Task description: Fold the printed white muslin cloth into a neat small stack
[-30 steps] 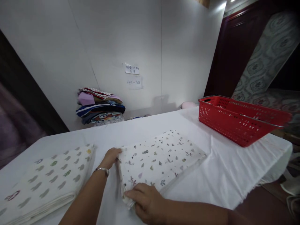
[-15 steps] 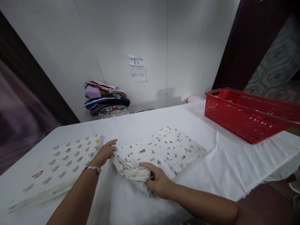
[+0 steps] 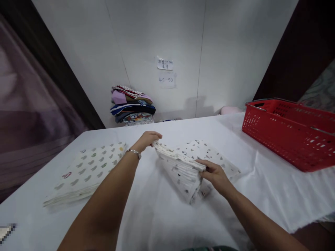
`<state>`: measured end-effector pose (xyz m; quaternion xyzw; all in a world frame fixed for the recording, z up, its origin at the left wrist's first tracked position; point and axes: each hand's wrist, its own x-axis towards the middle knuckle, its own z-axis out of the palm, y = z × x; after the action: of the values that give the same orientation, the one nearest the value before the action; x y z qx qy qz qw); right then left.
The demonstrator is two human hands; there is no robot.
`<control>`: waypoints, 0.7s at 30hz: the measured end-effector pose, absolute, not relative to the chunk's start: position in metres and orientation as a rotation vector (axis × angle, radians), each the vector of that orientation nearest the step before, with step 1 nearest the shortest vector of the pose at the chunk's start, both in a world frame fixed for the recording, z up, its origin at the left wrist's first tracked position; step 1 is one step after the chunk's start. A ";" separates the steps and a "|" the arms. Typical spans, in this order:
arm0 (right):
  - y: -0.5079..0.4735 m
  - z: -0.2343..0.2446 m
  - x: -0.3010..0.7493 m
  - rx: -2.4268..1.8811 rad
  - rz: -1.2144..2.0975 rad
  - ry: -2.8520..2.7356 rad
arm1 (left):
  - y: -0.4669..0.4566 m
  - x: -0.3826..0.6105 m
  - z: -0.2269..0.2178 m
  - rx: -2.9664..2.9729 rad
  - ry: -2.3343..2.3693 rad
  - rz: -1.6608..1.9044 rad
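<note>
A folded white cloth with small grey and pink prints [image 3: 183,167] lies in the middle of the white-covered table [image 3: 157,216], its near-left edge lifted off the surface. My left hand [image 3: 147,140], with a silver bracelet on the wrist, pinches the far corner of that lifted edge. My right hand [image 3: 214,174] grips the near corner of the same edge, fingers wrapped round the layers. To the left lies a second folded white cloth with grey heart-like prints [image 3: 87,169], flat on the table and untouched.
A red plastic basket [image 3: 288,132] with a metal handle stands at the right of the table. A stack of folded coloured fabrics [image 3: 132,108] sits against the white wall at the back. Paper notes [image 3: 165,71] are stuck on the wall. A pink object [image 3: 229,110] lies beyond the table.
Both hands have lifted the cloth's left edge up off the table and carried it rightward, folding it over. The view has shifted left, so the basket sits further right.
</note>
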<state>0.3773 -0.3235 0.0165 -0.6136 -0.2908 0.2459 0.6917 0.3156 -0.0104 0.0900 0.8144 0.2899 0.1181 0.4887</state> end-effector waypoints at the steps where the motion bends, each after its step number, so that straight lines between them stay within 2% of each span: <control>1: -0.330 0.017 0.385 -1.407 0.533 -0.608 | -0.015 0.329 0.092 1.947 0.681 0.292; 8: -0.372 0.008 0.429 -1.565 0.391 -0.395 | -0.056 0.423 0.083 1.752 0.549 0.166; 21: -0.426 -0.025 0.471 -1.754 0.483 -0.196 | -0.136 0.536 0.004 1.881 0.409 0.047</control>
<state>0.4705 -0.4259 -0.0254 -0.7597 -0.0847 0.2092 0.6098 0.5361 -0.1360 0.0043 0.8017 0.1743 0.0200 0.5714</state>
